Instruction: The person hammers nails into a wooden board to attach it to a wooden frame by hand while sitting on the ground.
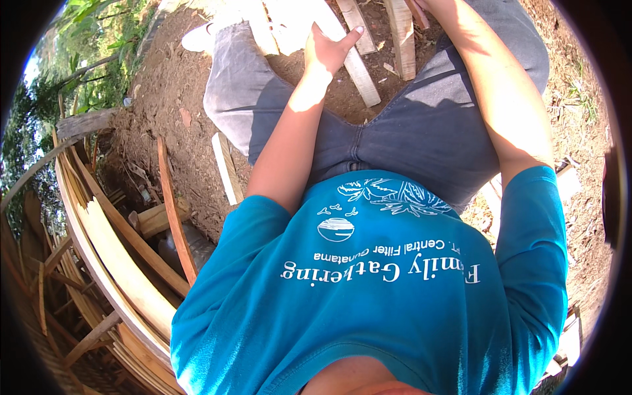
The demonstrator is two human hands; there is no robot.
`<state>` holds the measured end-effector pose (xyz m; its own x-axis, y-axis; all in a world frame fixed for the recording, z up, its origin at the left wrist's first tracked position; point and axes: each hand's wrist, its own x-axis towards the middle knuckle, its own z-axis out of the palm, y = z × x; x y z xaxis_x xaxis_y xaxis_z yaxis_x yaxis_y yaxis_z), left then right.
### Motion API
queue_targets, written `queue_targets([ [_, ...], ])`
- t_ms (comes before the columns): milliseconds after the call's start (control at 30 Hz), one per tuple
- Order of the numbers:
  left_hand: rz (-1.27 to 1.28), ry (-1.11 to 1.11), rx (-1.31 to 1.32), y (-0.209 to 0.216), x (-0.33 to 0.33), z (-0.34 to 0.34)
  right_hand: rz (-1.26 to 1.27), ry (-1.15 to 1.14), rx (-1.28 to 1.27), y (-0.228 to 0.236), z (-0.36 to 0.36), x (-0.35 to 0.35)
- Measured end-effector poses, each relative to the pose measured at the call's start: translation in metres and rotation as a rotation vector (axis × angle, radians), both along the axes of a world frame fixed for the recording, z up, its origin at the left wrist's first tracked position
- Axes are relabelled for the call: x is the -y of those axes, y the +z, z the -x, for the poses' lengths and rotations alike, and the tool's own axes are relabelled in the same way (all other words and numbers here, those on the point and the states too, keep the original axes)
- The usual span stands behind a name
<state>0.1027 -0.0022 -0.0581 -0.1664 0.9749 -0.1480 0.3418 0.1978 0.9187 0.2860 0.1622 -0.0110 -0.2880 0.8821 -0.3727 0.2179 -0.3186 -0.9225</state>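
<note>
My left hand [329, 51] is over a pale wooden strip [361, 78] between my legs, thumb stretched out to the right and apart from the fingers. Nothing shows gripped in it; bright glare washes out the wood just beyond. At the top edge of the head view, my right hand [431, 4] is mostly cut off, so its fingers are hidden. Close beside it is the end of a thin reddish-brown piece of wood [418, 14]. Further wooden pieces, a short plank [357, 26] and a thicker one [401, 39], lie between the two hands.
Long curved wooden strips [118, 243] are stacked at my left, with a reddish-brown slat [172, 204] leaning beside them. A short pale piece of wood [227, 168] lies near my left thigh. Brown soil [158, 92] surrounds me, and green plants [85, 52] stand at the far left.
</note>
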Motion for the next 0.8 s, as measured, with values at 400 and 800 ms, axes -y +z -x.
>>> queue_targets([
  [400, 0.109, 0.071, 0.119, 0.026, 0.007, -0.002, -0.042, 0.025, 0.134, 0.013, 0.004, 0.002],
  [800, 0.027, 0.059, -0.018, 0.014, -0.001, 0.0, -0.225, -0.001, 0.164, 0.021, 0.005, 0.011],
])
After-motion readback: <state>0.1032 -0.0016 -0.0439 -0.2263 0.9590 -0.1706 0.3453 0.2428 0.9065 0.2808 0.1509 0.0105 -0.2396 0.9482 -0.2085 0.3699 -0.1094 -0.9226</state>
